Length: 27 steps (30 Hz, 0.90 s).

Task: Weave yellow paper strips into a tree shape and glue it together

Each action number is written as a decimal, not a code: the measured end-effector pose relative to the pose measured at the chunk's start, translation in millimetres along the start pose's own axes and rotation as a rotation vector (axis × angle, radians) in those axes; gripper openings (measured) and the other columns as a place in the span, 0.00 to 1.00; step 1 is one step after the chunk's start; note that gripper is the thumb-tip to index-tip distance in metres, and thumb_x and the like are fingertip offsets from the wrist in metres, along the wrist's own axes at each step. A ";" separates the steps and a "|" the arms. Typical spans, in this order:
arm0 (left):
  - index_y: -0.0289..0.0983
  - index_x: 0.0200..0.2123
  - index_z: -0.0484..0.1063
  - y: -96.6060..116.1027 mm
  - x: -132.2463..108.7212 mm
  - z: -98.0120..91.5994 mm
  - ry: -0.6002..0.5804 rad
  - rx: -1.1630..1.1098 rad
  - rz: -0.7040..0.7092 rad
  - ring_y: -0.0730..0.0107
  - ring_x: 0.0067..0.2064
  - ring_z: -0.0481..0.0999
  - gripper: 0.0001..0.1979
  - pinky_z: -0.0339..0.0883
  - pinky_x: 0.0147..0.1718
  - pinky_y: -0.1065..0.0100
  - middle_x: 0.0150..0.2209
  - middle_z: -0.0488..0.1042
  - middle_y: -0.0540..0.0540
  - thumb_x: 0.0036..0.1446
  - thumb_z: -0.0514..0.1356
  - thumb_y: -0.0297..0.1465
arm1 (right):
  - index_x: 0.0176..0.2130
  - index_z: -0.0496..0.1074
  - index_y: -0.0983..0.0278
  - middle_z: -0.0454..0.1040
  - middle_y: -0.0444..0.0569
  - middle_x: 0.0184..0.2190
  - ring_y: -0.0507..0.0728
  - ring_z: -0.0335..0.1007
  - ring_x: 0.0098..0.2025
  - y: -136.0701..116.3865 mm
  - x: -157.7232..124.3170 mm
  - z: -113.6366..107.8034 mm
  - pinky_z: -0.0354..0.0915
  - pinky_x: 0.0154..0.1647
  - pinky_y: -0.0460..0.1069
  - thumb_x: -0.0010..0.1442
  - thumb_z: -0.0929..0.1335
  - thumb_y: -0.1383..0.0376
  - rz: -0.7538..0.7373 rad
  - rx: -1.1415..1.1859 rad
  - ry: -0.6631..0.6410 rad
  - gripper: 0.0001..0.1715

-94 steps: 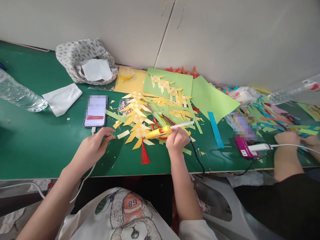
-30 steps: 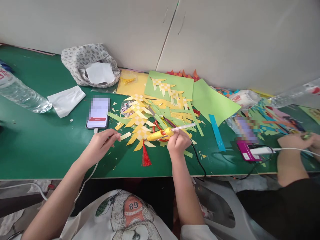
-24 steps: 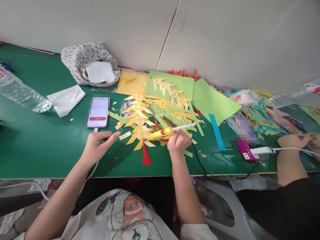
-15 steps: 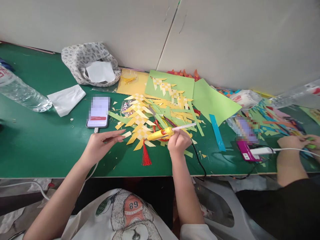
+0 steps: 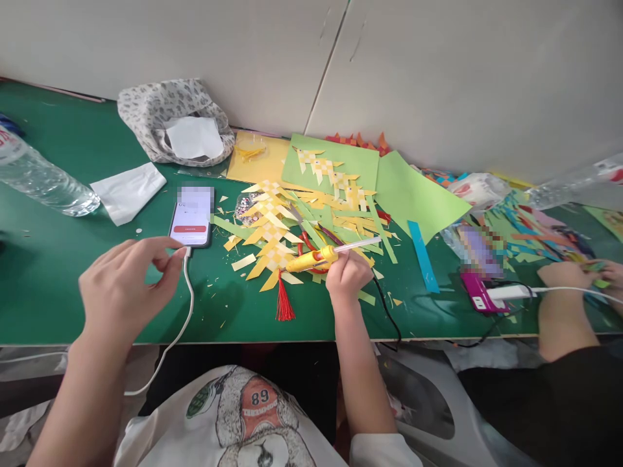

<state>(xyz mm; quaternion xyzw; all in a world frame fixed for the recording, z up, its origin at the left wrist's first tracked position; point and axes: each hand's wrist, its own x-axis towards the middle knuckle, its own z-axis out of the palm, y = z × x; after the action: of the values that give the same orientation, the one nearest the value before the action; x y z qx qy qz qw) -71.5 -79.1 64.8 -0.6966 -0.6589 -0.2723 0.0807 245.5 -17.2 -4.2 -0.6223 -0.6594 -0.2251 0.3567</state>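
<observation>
My right hand (image 5: 348, 279) is closed around a yellow hot glue gun (image 5: 310, 259) with a clear glue stick out of its back. The gun's nozzle points left, at the lower end of a woven yellow and white paper strip piece (image 5: 273, 230), where a red tassel (image 5: 285, 301) hangs. My left hand (image 5: 134, 282) is at the bottom edge of a phone (image 5: 192, 217), thumb and index finger pinched together beside the white charging cable's plug (image 5: 188, 253). Whether they grip the plug or the phone's edge cannot be made out.
Scissors (image 5: 302, 235) and paper scraps lie around the woven piece. Behind are green sheets (image 5: 413, 194) and a patterned cloth bag (image 5: 146, 123). A water bottle (image 5: 43, 178) lies left. At right, another person's hands (image 5: 569, 275) work near a purple power adapter (image 5: 479, 298).
My left hand has moved left from beside the woven piece to the phone's lower edge, its fingers now pinched. A pale paper scrap lies where it was. The right hand stays with the glue gun.
</observation>
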 end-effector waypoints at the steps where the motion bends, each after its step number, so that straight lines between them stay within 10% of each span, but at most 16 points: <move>1: 0.40 0.43 0.69 -0.4 2.3 2.5 -0.071 -0.005 0.059 0.59 0.41 0.75 0.11 0.67 0.45 0.55 0.34 0.76 0.47 0.60 0.52 0.36 | 0.21 0.70 0.65 0.67 0.50 0.15 0.53 0.63 0.20 -0.2 0.2 -0.1 0.51 0.23 0.47 0.63 0.53 0.65 -0.002 -0.014 0.003 0.27; 4: 0.40 0.53 0.62 4.0 3.5 14.3 -0.248 -0.113 0.185 0.54 0.53 0.69 0.17 0.62 0.52 0.55 0.53 0.68 0.43 0.61 0.50 0.33 | 0.21 0.70 0.65 0.67 0.49 0.15 0.53 0.63 0.20 -1.0 1.1 -0.8 0.51 0.23 0.47 0.63 0.54 0.66 -0.032 -0.024 0.030 0.27; 9: 0.41 0.33 0.71 23.4 -10.2 39.6 -0.268 -0.196 0.171 0.71 0.31 0.75 0.10 0.64 0.28 0.72 0.34 0.77 0.50 0.61 0.53 0.38 | 0.21 0.71 0.66 0.67 0.50 0.16 0.53 0.63 0.21 -0.6 0.8 -0.4 0.51 0.23 0.47 0.63 0.54 0.67 -0.037 0.004 0.038 0.26; 21: 0.37 0.31 0.70 22.2 -4.9 46.9 -0.495 -0.173 0.135 0.65 0.34 0.74 0.12 0.66 0.32 0.65 0.34 0.75 0.47 0.61 0.53 0.38 | 0.21 0.71 0.66 0.68 0.50 0.15 0.53 0.63 0.20 -0.5 0.9 -0.7 0.51 0.23 0.47 0.63 0.54 0.66 -0.027 -0.004 0.025 0.27; 25: 0.38 0.36 0.70 7.0 -7.7 27.3 -0.145 -0.328 -0.247 0.71 0.28 0.75 0.13 0.67 0.28 0.67 0.28 0.75 0.52 0.58 0.56 0.41 | 0.21 0.70 0.66 0.68 0.50 0.16 0.53 0.62 0.20 0.4 -0.3 0.4 0.50 0.23 0.47 0.63 0.54 0.66 -0.020 -0.015 0.009 0.27; 27: 0.38 0.45 0.67 -5.7 -7.7 22.5 0.047 -0.410 -0.217 0.67 0.35 0.77 0.15 0.69 0.31 0.61 0.34 0.76 0.52 0.63 0.48 0.39 | 0.20 0.70 0.66 0.67 0.49 0.15 0.53 0.62 0.20 0.4 -0.5 0.4 0.50 0.23 0.47 0.63 0.54 0.66 -0.023 -0.016 0.018 0.27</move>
<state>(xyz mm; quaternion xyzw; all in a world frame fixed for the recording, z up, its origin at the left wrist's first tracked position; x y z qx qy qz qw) -70.7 -74.6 40.8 -0.6170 -0.6585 -0.4240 -0.0768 245.8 -17.2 -4.9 -0.6155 -0.6615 -0.2397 0.3551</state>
